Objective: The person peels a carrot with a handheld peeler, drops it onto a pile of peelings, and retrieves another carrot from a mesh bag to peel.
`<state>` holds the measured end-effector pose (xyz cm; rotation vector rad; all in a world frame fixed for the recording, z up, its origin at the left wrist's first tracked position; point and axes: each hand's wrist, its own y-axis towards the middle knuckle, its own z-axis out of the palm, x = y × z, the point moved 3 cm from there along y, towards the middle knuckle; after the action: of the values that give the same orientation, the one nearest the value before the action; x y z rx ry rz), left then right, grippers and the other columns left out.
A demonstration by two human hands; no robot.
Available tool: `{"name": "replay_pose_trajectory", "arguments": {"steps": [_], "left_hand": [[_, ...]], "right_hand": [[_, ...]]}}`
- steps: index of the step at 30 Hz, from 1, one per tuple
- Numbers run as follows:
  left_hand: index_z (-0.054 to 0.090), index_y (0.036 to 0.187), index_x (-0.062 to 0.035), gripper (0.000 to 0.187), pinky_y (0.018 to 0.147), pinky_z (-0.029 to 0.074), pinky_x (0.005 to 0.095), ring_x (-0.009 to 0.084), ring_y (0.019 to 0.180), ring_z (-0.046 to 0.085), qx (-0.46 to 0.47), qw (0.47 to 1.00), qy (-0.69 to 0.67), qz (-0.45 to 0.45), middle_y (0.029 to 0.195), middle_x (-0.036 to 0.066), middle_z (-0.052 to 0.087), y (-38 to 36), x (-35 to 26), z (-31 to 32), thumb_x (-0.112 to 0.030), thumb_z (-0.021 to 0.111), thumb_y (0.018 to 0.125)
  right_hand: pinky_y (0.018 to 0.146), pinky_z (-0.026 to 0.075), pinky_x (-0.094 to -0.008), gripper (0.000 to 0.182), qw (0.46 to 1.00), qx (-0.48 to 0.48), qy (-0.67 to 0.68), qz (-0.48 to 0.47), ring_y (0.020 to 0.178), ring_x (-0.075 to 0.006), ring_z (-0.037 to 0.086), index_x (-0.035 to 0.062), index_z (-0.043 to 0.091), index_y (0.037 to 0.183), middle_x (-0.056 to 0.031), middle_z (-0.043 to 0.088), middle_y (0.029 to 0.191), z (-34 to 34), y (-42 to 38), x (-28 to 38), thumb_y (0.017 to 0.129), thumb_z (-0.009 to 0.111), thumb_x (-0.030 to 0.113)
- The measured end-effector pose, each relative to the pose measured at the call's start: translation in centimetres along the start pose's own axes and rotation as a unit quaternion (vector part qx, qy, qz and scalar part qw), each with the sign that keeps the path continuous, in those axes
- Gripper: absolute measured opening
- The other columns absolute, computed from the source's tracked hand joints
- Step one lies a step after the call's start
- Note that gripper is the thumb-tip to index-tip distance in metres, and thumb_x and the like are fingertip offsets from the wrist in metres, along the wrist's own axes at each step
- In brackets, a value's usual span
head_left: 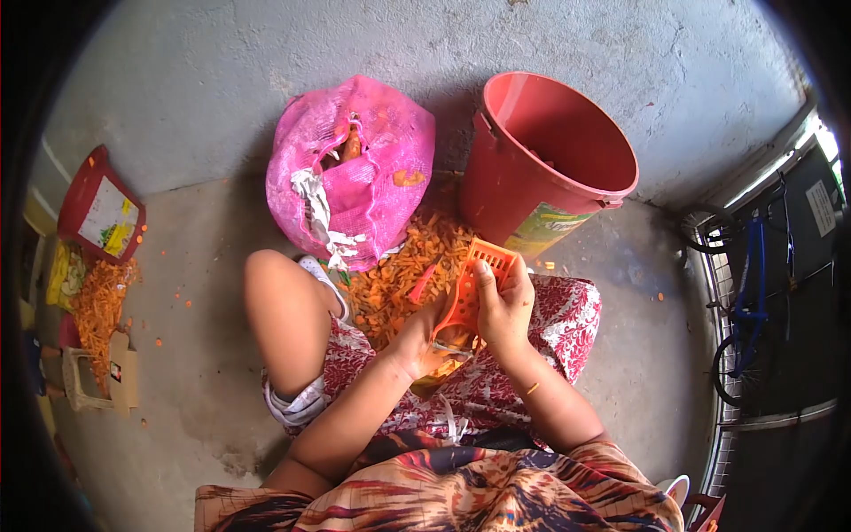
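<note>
Seated, left knee (277,288) bent at 9 o'clock of the hands. Left forearm (350,408) aims 1–2 o'clock, left hand (418,344) low, fingers mostly hidden. Right forearm (551,392) aims 11 o'clock; right hand (505,310) at 2 o'clock of left, gripping, thumb (485,279) toward 12.

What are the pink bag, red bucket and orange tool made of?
Pink bag: probably woven plastic, slightly shiny; its fine netting shows and it crumples in folds.
Red bucket: most likely plastic, smooth with a soft sheen, keeping its stiff, round shape.
Orange tool: seemingly hard plastic, evenly coloured, with neat holes.
</note>
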<state>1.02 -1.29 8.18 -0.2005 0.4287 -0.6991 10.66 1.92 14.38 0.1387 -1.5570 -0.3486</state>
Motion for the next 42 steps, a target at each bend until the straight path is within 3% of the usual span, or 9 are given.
{"name": "replay_pose_trajectory", "arguments": {"steps": [4, 7, 9, 19, 24, 28, 32, 35, 42], "left_hand": [[0.047, 0.102, -0.0073, 0.046, 0.054, 0.043, 0.0303, 0.0184, 0.068, 0.054, 0.081, 0.992, 0.097, -0.016, 0.08, 0.009, 0.055, -0.7, 1.9, -0.5, -0.047, 0.036, 0.083], [0.045, 0.103, -0.0073, 0.045, 0.054, 0.043, 0.0323, 0.0198, 0.069, 0.054, 0.085, 0.995, 0.052, -0.015, 0.082, 0.01, 0.055, -0.9, 1.2, -1.6, -0.047, 0.039, 0.082], [0.043, 0.105, -0.0083, 0.042, 0.057, 0.045, 0.0365, 0.023, 0.068, 0.055, -0.005, 1.0, 0.028, 0.005, 0.083, 0.012, 0.054, -0.7, 0.3, -2.5, -0.044, 0.039, 0.084], [0.052, 0.101, -0.011, 0.032, 0.057, 0.044, 0.0363, 0.0206, 0.068, 0.056, -0.04, 0.997, -0.049, 0.04, 0.082, 0.006, 0.058, 0.6, -0.2, -1.3, -0.034, 0.037, 0.085], [0.049, 0.103, -0.0085, 0.03, 0.058, 0.045, 0.0341, 0.019, 0.074, 0.055, -0.042, 0.992, -0.102, 0.057, 0.09, 0.007, 0.056, 0.8, 0.1, -1.2, -0.029, 0.035, 0.086], [0.047, 0.102, -0.006, 0.037, 0.054, 0.046, 0.0296, 0.0152, 0.069, 0.055, 0.07, 0.994, 0.035, 0.079, 0.085, 0.006, 0.055, -0.8, 0.9, -0.3, -0.036, 0.03, 0.089], [0.046, 0.107, -0.008, 0.037, 0.054, 0.047, 0.0303, 0.0148, 0.07, 0.055, -0.01, 0.995, 0.077, 0.061, 0.087, 0.005, 0.055, -2.2, 1.1, 1.2, -0.037, 0.034, 0.088], [0.047, 0.107, -0.0084, 0.035, 0.055, 0.047, 0.0297, 0.0142, 0.073, 0.055, -0.008, 0.998, 0.039, 0.041, 0.091, 0.005, 0.056, -1.2, 0.4, -0.2, -0.035, 0.04, 0.086], [0.052, 0.098, -0.0116, 0.032, 0.046, 0.042, 0.0336, 0.0182, 0.065, 0.055, -0.045, 0.999, -0.024, 0.019, 0.076, 0.005, 0.059, 0.6, 0.3, -1.6, -0.037, 0.036, 0.085]], "right_hand": [[0.036, 0.034, -0.017, 0.013, 0.983, -0.128, -0.067, -0.116, 0.043, -0.0036, 0.044, 0.0031, 0.049, 0.087, -0.001, 0.052, 0.063, -3.3, 5.3, -1.5, 0.083, 0.05, 0.015], [0.038, 0.036, -0.0172, 0.01, 0.97, -0.224, -0.025, -0.096, 0.043, -0.0042, 0.043, 0.0044, 0.048, 0.083, 0.0002, 0.049, 0.058, -6.2, 7.6, -0.8, 0.085, 0.048, 0.014], [0.038, 0.035, -0.0171, 0.01, 0.977, -0.195, -0.012, -0.089, 0.042, -0.0042, 0.042, 0.0046, 0.048, 0.085, 0.0005, 0.048, 0.057, -5.9, 6.9, 0.0, 0.084, 0.049, 0.015], [0.047, 0.038, -0.0153, 0.012, 0.999, 0.011, 0.034, 0.005, 0.055, -0.0028, 0.045, 0.0022, 0.046, 0.09, -0.0003, 0.053, 0.072, 1.1, 0.3, 0.5, 0.084, 0.049, 0.013], [0.044, 0.037, -0.0167, 0.012, 1.0, 0.003, 0.003, -0.028, 0.051, -0.0027, 0.044, 0.002, 0.048, 0.087, 0.0006, 0.052, 0.067, 1.2, 0.4, -0.4, 0.084, 0.05, 0.014], [0.041, 0.036, -0.017, 0.011, 0.996, -0.083, -0.014, -0.004, 0.047, -0.0037, 0.044, 0.0035, 0.049, 0.087, 0.0002, 0.051, 0.065, -1.5, 4.0, -1.9, 0.084, 0.049, 0.014], [0.045, 0.042, -0.019, 0.011, 0.984, -0.168, -0.005, -0.066, 0.052, -0.0047, 0.047, 0.0043, 0.047, 0.084, -0.0018, 0.053, 0.067, -5.6, 7.6, -3.3, 0.083, 0.05, 0.015], [0.045, 0.042, -0.0193, 0.012, 0.994, -0.088, 0.018, 0.065, 0.052, -0.0045, 0.047, 0.0042, 0.047, 0.085, -0.0009, 0.052, 0.066, -3.0, 4.9, 0.0, 0.083, 0.05, 0.016], [0.057, 0.041, -0.0182, 0.015, 0.994, 0.023, 0.08, 0.077, 0.064, -0.0048, 0.049, 0.0001, 0.048, 0.092, -0.002, 0.054, 0.076, 0.6, 0.4, 0.4, 0.083, 0.05, 0.012]]}}
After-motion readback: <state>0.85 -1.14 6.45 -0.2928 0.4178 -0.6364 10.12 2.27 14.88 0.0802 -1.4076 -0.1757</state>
